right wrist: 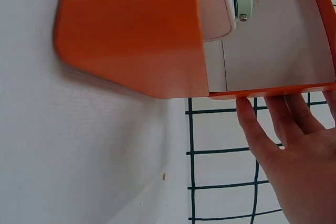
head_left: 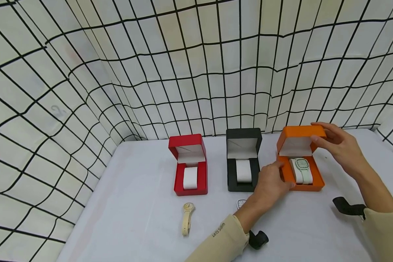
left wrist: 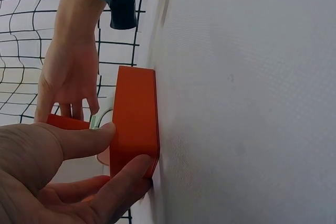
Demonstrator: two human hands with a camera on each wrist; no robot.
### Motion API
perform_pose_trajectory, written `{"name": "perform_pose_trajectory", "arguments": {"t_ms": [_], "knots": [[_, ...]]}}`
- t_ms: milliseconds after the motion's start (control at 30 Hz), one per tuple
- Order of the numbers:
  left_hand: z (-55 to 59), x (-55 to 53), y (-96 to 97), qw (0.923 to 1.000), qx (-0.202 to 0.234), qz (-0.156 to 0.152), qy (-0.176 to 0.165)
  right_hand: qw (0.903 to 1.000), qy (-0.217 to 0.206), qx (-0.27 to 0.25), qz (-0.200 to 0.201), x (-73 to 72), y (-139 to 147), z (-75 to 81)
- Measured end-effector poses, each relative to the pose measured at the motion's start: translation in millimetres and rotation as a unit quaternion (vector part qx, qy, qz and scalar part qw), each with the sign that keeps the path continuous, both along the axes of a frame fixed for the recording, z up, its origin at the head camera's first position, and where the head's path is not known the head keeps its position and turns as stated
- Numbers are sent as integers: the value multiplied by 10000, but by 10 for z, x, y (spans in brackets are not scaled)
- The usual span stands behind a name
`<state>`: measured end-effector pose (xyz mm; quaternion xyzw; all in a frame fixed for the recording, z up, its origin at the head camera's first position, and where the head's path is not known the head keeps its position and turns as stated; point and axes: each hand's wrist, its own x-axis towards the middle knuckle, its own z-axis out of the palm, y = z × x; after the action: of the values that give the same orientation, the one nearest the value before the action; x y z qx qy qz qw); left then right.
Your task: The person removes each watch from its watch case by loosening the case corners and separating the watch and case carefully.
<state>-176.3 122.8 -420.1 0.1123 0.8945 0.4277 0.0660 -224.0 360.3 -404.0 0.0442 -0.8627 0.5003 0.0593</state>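
An orange watch box (head_left: 318,179) stands with its lid raised on the right of the table. Inside it, a pale green watch (head_left: 302,164) is wrapped round a white cushion. My left hand (head_left: 270,183) grips the base of the box at its left front, thumb at the front rim, as the left wrist view shows. At the lid's right side, my right hand (head_left: 342,148) holds the orange lid (head_left: 301,131) between thumb and fingers. The right wrist view shows the fingers (right wrist: 254,129) against the lid's edge; their tips are partly hidden behind it.
A black watch box (head_left: 232,178) and a red watch box (head_left: 180,182) stand open to the left, each with a bare white cushion. A cream watch (head_left: 186,222) lies in front of the red one. Another watch (head_left: 240,203) is mostly hidden by my left forearm. Black netting (head_left: 203,43) surrounds the table.
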Motion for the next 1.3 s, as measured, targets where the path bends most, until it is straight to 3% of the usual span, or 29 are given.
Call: {"name": "perform_pose_trajectory", "arguments": {"t_ms": [333, 967, 1300], "knots": [[10, 3, -5, 10000, -44, 8, 2, 9996, -254, 125, 28, -33, -9, 21], [15, 4, 4, 10000, -45, -13, -47, 9998, -158, 78, 58, 30, -61, -9], [26, 18, 6, 9999, 17, -43, -138, 9982, -224, 536, -117, 87, -90, -21]]}}
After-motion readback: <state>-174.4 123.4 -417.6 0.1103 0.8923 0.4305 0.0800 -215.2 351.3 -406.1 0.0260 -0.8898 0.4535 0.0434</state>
